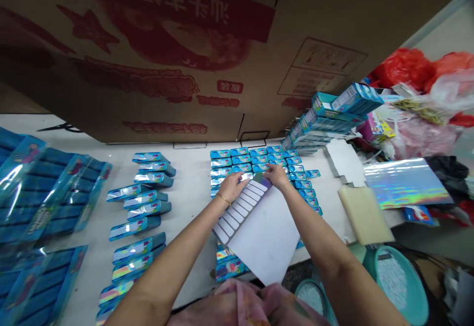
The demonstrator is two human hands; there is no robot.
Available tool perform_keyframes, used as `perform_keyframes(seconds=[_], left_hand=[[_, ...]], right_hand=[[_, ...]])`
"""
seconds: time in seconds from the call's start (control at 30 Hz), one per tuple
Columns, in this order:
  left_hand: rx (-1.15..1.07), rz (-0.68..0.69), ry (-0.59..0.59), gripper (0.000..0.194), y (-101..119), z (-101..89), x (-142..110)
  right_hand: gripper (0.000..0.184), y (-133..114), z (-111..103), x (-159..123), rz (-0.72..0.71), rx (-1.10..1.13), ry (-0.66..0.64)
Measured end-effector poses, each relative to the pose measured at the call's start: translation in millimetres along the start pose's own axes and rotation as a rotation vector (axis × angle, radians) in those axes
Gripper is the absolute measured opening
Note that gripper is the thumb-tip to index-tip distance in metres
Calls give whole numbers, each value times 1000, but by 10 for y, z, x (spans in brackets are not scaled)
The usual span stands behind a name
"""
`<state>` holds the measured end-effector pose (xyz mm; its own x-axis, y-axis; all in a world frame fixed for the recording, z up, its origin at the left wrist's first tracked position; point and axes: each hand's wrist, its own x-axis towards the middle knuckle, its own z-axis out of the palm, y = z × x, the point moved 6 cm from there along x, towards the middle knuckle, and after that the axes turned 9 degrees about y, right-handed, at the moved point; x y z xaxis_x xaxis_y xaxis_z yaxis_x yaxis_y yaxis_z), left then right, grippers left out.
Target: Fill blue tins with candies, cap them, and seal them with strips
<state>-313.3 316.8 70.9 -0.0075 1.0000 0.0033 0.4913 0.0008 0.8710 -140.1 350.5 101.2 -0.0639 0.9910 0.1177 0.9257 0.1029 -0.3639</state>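
Our left hand (pixel 230 187) and right hand (pixel 277 175) pinch a white sheet (pixel 262 234) above laid-out rows of blue tins (pixel 240 160); plastic-wrapped packs (pixel 44 192) lie further along the counter (pixel 192 227).

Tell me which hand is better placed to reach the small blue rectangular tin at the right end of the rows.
Right, probably: the right hand rests at the top of the white paper sheet, nearer that blue tin. The left hand, wearing a gold bangle, sits farther away across the sheet.
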Motion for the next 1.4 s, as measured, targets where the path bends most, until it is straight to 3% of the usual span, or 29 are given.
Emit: perform_keyframes(seconds=[0.1,0.2,0.27,0.33,0.47,0.57,0.63,0.73,0.83,0.93,1.1,1.17,1.27,1.4], left_hand=[[53,-57,-146,41,64,316,-76],[-13,-71,-227,27,74,483,-116],[-89,-52,-208,24,113,501,-120],[-152,-32,-184,24,168,487,-122],[-248,-1,-192,28,245,444,-136],[-297,-40,-211,28,190,424,-138],[-294,-63,-208,27,126,414,-126],[-161,-69,-140,23,24,381,-85],[-25,-66,-46,18,-51,324,-49],[-162,-150,77,13,-125,190,-30],[-897,-512,405,38,-307,-267,-42],[-1049,-570,474,43,-347,-439,-23],[-1005,-535,545,40,-456,-644,54],[-864,-478,571,44,-732,-741,233]], right_hand=[[36,272,40,-188,105,248,38],[31,328,-89,-327,129,467,173],[26,206,-243,-368,-31,344,215],[27,12,-335,-390,-274,82,177],[30,-192,-293,-434,-636,-231,60],[30,-203,-235,-483,-778,-256,57],[26,-225,-269,-503,-788,-226,73],[21,-367,-474,-463,-677,-133,68],[17,-594,-703,-295,-478,61,5],[12,-749,-692,-9,-220,305,-44],[8,-820,-31,290,326,792,-202],[9,-868,225,294,481,903,-242],[8,-937,480,295,590,955,-240],[12,-986,739,389,596,971,-143]])
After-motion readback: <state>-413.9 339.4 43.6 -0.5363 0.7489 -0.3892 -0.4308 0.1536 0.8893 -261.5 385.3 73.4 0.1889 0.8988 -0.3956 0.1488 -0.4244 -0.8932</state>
